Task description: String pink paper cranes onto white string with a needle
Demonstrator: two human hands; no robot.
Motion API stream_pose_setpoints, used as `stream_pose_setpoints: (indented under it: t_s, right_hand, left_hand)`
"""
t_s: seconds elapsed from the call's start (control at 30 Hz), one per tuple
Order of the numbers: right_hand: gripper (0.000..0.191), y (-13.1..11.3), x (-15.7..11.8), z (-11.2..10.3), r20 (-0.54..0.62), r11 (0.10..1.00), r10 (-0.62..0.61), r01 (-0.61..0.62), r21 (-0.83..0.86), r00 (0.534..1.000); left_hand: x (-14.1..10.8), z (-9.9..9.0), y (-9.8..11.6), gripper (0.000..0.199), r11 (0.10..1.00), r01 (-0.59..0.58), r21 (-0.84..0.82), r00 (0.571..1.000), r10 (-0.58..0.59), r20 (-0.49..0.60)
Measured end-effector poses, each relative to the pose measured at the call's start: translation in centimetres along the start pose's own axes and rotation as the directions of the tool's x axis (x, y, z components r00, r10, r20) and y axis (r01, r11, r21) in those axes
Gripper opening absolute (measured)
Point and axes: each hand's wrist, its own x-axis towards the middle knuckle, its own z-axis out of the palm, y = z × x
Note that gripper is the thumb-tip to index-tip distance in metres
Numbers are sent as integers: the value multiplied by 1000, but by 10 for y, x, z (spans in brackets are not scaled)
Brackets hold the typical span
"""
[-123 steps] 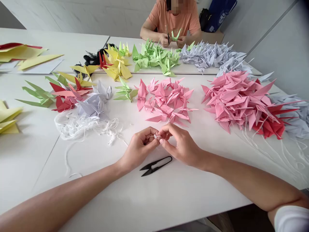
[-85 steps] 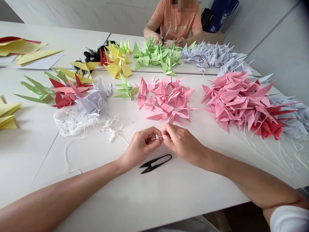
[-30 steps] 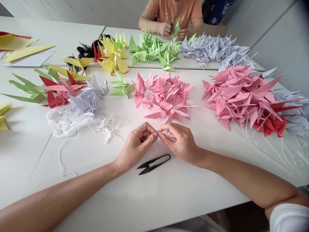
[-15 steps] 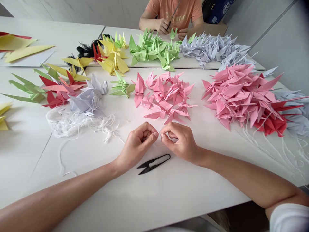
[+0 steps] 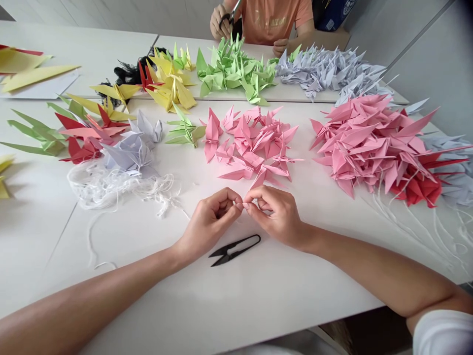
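Observation:
My left hand (image 5: pixel 212 219) and my right hand (image 5: pixel 277 214) meet fingertip to fingertip above the white table (image 5: pixel 177 305). Both are closed in a pinch, and what lies between the fingertips is too small to make out. Just below them rest black thread snips (image 5: pixel 236 250), blades to the left. Pink paper cranes (image 5: pixel 254 143) lie right behind my hands. Left of my left hand is a tangle of white thread (image 5: pixel 99 187), with one strand reaching toward that hand.
A large pink crane heap (image 5: pixel 373 143) stands at the right, trailing white strands. Green (image 5: pixel 236 74) and pale blue cranes (image 5: pixel 325 71) line the back. Yellow, red and white ones are at the left. Across the table a person in orange (image 5: pixel 273 22) holds black-handled scissors (image 5: pixel 229 18).
My fingertips have come together, closing the small gap between them. Across the table, the person's hand with the scissors has risen and moved left, and the green crane near the other hand has shifted.

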Motion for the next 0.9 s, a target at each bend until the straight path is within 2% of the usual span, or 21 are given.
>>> stream_pose_setpoints:
  t_s: [0.1,0.27,0.5,0.67,0.9]
  right_hand:
    - [8,0,0,-1,-6,1000,-10,10,11,1000]
    - [7,0,-1,-3,-2,997,56,-56,50,998]
    - [4,2,-2,0,46,998,46,-48,39,998]
    - [9,1,-2,0,72,996,16,-23,85,997]
    - [7,0,0,-3,35,983,145,-148,111,989]
  left_hand:
    - [0,0,2,20,1000,16,-20,1000,-17,-16]
    - [-1,-2,3,18,997,29,-65,997,-34,-74]
    - [-1,0,4,19,999,35,-41,998,-37,-49]
    - [-2,0,6,18,999,53,0,998,-53,-27]
    - [-1,0,9,17,997,70,-31,996,-71,-56]
